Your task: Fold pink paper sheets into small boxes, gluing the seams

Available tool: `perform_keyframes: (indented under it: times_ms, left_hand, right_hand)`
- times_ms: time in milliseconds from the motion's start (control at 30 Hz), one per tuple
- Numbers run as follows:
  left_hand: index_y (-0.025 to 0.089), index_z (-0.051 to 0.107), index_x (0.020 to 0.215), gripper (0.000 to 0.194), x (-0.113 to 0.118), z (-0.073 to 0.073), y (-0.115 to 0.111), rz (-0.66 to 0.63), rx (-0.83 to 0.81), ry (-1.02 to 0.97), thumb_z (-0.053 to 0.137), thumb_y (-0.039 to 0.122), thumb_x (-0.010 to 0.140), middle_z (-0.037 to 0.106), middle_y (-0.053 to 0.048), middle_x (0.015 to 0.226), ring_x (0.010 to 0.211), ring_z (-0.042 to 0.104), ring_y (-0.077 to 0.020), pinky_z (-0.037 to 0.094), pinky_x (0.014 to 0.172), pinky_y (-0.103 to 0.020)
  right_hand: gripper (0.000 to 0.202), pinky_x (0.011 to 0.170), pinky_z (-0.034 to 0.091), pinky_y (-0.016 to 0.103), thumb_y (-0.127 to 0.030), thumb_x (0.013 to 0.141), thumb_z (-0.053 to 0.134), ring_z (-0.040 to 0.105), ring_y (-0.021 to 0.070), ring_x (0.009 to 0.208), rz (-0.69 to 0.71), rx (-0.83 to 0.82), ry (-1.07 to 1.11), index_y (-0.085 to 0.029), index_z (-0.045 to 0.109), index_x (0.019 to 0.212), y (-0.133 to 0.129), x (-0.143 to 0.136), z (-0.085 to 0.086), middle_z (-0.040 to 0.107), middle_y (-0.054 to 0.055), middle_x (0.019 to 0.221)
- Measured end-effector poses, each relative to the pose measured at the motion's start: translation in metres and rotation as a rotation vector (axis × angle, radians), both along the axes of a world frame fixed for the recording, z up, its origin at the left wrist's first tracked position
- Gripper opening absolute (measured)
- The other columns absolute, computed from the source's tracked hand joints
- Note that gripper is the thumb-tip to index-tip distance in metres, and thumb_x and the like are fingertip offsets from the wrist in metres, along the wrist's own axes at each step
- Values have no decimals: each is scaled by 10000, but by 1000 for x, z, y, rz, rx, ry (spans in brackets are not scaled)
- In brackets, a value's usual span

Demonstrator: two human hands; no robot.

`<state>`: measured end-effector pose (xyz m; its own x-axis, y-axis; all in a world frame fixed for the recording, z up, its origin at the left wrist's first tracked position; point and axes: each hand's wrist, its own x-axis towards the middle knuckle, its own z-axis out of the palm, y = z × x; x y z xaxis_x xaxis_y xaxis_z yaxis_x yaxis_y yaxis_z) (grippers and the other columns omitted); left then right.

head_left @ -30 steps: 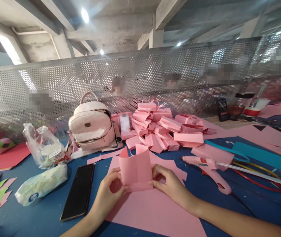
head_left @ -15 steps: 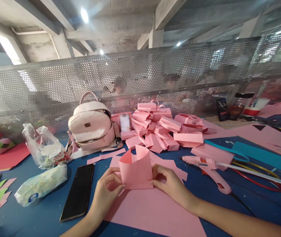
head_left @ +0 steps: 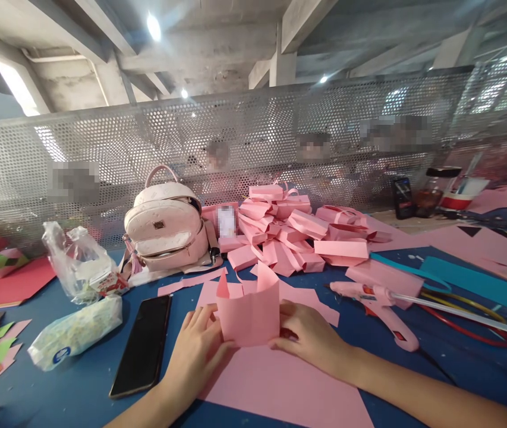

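A folded pink paper box [head_left: 249, 312] stands upright in front of me, its top edge uneven with raised corners. My left hand [head_left: 200, 345] grips its left side, thumb at the lower front edge and fingers behind. On the opposite side my right hand [head_left: 309, 339] pinches the box's right edge, with the thumb near the bottom corner. Part of the fingers is hidden behind the paper. Beneath lies a flat pink sheet [head_left: 289, 389]. A pink glue gun [head_left: 382, 309] with a long glue stick rests to the right.
Behind the box is a heap of folded pink paper pieces [head_left: 280, 229]. A pale backpack [head_left: 164, 226], a phone [head_left: 141, 345], a tissue pack [head_left: 77, 333] and a plastic bag [head_left: 72, 261] occupy the left. Blue paper [head_left: 471, 282] lies right. A perforated metal screen [head_left: 253, 128] spans the back.
The box's top has changed shape, with its front edge now dipping lower between the corners. My left hand has turned flatter against the side, and both hands still hold the paper.
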<state>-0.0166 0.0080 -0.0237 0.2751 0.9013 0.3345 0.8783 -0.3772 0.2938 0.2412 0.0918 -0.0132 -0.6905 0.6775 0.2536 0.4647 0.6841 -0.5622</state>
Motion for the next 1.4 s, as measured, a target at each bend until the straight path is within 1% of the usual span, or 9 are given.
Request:
perform_keyframes:
  times_ms: [233, 533, 800, 967, 1067, 1133, 1200, 1300, 1400]
  left_hand:
    - [260, 697, 985, 221, 1, -1, 0, -10, 4, -8, 540, 410, 940, 599, -107, 1177, 953, 552, -296, 469, 786, -416]
    - [206, 525, 807, 233, -2, 0, -5, 10, 62, -216, 389, 242, 992, 504, -93, 1276, 1043, 519, -260, 420, 900, -416]
    - [196, 544, 815, 280, -2, 0, -4, -69, -17, -439, 354, 265, 1008, 497, -121, 1271, 1056, 521, -243, 421, 912, -381]
    - [190, 547, 762, 275, -1, 5, 0, -121, -160, -649, 471, 338, 981, 531, -126, 1324, 1235, 490, -281, 381, 1017, -384]
    - [182, 537, 711, 307, 0, 5, 6, -146, -294, -821, 580, 394, 928, 629, -113, 1138, 1159, 556, -285, 416, 989, -376]
    - [186, 563, 786, 259, 0, 3, 9, -170, -325, -913, 639, 410, 892, 642, -87, 1030, 1078, 593, -265, 444, 948, -366]
    - [206, 574, 961, 287, 0, -1, 10, -180, -321, -987, 715, 421, 836, 639, -73, 1042, 1076, 596, -259, 445, 959, -372]
    - [259, 439, 1267, 625, -1, -8, 11, -180, -331, -1074, 785, 424, 774, 644, -77, 1125, 1144, 579, -265, 401, 1041, -416]
    - [282, 348, 1372, 731, -2, -13, 11, -192, -355, -1101, 775, 404, 792, 641, -85, 1185, 1189, 566, -262, 378, 1079, -426]
  right_hand:
    - [148, 723, 442, 323, -326, 852, 724, 636, 248, 884, 47, 33, -112, -213, 701, 759, -2, -2, -3, 684, 56, 934]
    - [308, 741, 485, 312, -434, 969, 524, 621, 222, 844, 8, -92, 128, -227, 707, 832, -6, 0, 5, 660, 69, 912]
    - [403, 665, 432, 278, -430, 990, 469, 547, 173, 733, 31, -127, 162, -195, 525, 667, -4, 0, 0, 548, 30, 777]
    - [304, 658, 416, 278, -394, 986, 477, 493, 161, 708, 14, -127, 165, -205, 497, 749, -4, -2, 1, 508, 13, 792]
    - [213, 695, 450, 282, -388, 975, 501, 514, 165, 747, 8, -144, 202, -216, 523, 852, -2, -1, 0, 530, 20, 865]
    - [177, 806, 484, 312, -404, 961, 524, 557, 184, 850, -14, -186, 250, -229, 543, 979, -1, 1, -3, 564, 41, 973]
    - [304, 949, 473, 378, -453, 926, 571, 577, 223, 1000, -64, -282, 281, -235, 536, 1135, 1, 3, -7, 578, 77, 1118]
    - [537, 1058, 423, 477, -525, 865, 636, 558, 289, 1153, -106, -453, 318, -218, 503, 1285, 5, 4, -11, 568, 127, 1260]
    - [563, 1086, 406, 502, -512, 847, 672, 532, 305, 1222, 11, -519, 406, -221, 523, 1305, 7, 2, -11, 580, 128, 1297]
